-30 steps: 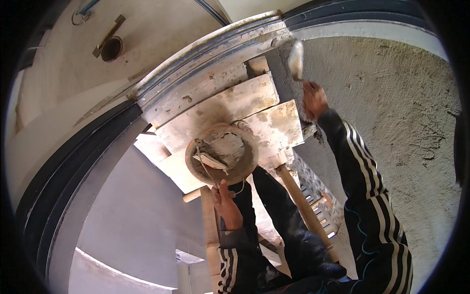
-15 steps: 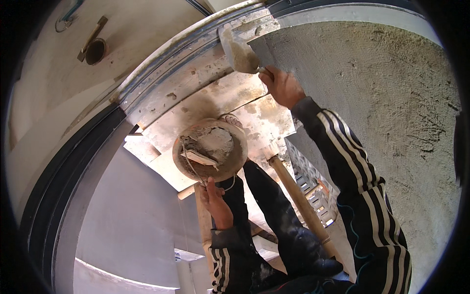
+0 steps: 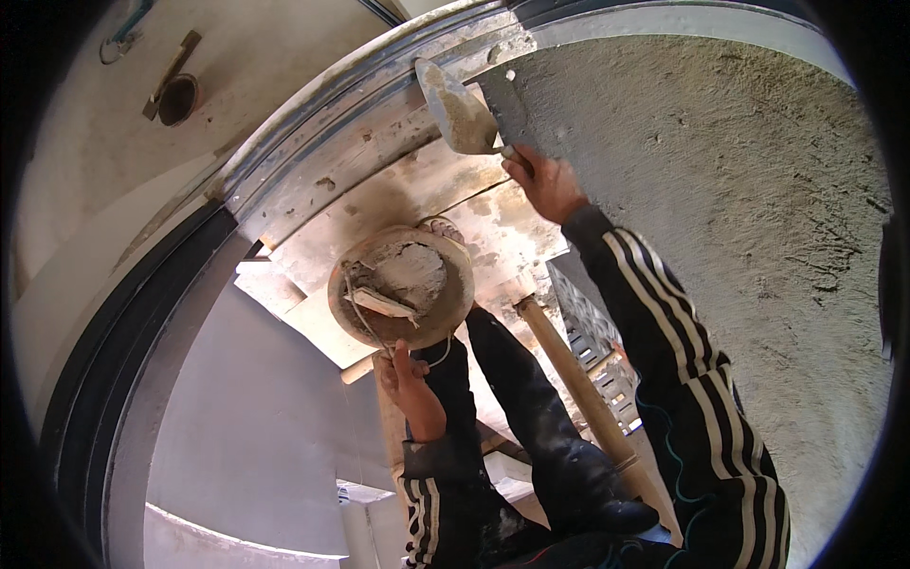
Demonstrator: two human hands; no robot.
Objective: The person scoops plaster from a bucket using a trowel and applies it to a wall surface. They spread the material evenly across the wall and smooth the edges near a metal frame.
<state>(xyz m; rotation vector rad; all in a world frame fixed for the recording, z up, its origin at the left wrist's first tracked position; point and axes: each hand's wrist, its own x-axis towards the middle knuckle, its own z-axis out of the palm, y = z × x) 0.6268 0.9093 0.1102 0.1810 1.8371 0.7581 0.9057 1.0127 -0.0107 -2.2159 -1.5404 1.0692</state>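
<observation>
My right hand (image 3: 547, 182) is closed round the handle of a trowel (image 3: 457, 106), whose pointed blade is smeared with mortar. The blade is beside the edge of a rough grey mortar-coated wall (image 3: 701, 161). Lower and to the left, my left hand (image 3: 409, 384) grips a bucket (image 3: 339, 313) at its near rim, by the handle or cord there. Inside the bucket lies a heap of grey mortar (image 3: 409, 270), with a pale flat piece (image 3: 383, 303) resting against it. What my left fingers hold exactly is partly hidden.
Beneath me are plank boards (image 3: 346, 213) with a gap between them, and a wooden pole (image 3: 578, 379). A dark frame (image 3: 142, 313) curves along the left. Far below at upper left stand another bucket (image 3: 178, 99) and a long-handled tool (image 3: 172, 71). A perforated grey block (image 3: 616, 398) shows under the boards.
The trowel blade has turned, so more of its mortar-smeared face shows. My right hand has shifted slightly down. The bucket and left hand sit a little further left in view.
</observation>
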